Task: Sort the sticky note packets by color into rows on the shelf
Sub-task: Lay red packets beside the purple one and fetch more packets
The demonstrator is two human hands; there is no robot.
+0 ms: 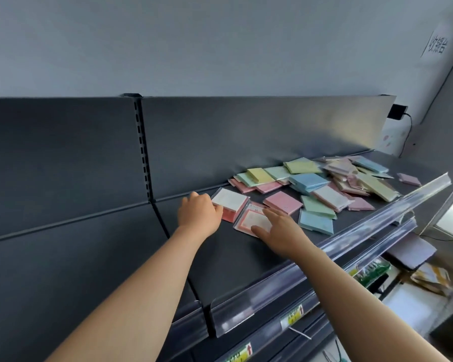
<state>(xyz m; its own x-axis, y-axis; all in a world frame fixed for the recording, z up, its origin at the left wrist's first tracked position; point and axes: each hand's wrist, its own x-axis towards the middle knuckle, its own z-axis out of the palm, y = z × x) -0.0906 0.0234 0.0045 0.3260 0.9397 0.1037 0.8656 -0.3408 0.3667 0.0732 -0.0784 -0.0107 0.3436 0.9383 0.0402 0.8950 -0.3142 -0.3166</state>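
Head view: two bare arms reach onto the dark shelf.

Left hand at the shelf's left end. Its fingers curl round the left edge of a white-faced pink packet, which lies flat near the back panel.

Right hand just beside it, nearer the front. Its fingers are straight and slightly spread, pressing flat on a labelled pink packet. Thumb at that packet's near corner. No pinch visible.

The two pink packets touch or overlap along one edge; I cannot tell which. Both are roughly square, with no real long axis, and sit skewed to the shelf front.

Unsorted pile of green, yellow, blue and pink packets lies to the right of both hands. One loose pink packet lies just beyond the right fingertips, and a light blue packet is right of the wrist. The right hand is plainly nearer to all of it.

Judgement: a pink row is being started at the left end, with sorting barely begun. The next pink lies rightward and slightly back, so it suits the right hand. The clear price rail along the front could catch a sliding packet.
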